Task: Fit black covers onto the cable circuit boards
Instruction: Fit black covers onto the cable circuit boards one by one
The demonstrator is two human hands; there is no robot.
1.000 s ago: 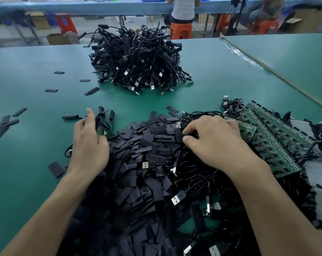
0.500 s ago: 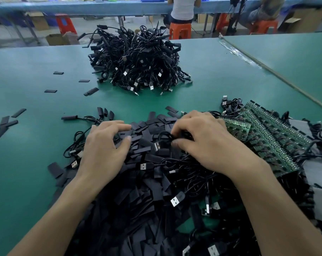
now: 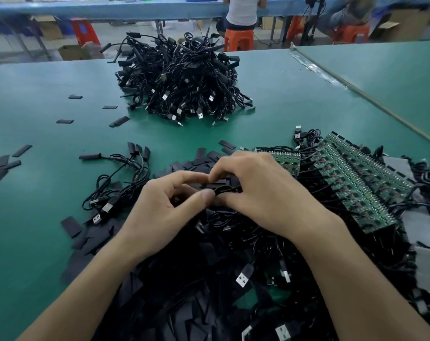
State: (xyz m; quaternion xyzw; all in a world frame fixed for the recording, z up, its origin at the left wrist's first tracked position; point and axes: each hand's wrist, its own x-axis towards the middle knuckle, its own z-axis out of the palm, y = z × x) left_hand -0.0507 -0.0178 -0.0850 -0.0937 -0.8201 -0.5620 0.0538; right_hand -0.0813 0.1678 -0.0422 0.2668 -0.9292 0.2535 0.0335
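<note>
Head view: at 12 o'clock over the pile, left hand (image 3: 164, 207) and right hand (image 3: 265, 193) pinch one black cover (image 3: 215, 185); next, I think, slide it on.

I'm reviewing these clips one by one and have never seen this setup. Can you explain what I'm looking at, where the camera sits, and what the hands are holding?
There is no machine here: a person works with two bare hands, filmed by a camera worn on the head, looking forward and down. The left hand and right hand meet over a green table, and together pinch a small black cover and a thin cable; whether a board is inside is hidden by the fingers. Below them lies a heap of loose black covers mixed with cables. To the right are green circuit boards with wires attached. Farther back sits a big pile of black cables, probably finished. A few covers lie scattered at the left.
</note>
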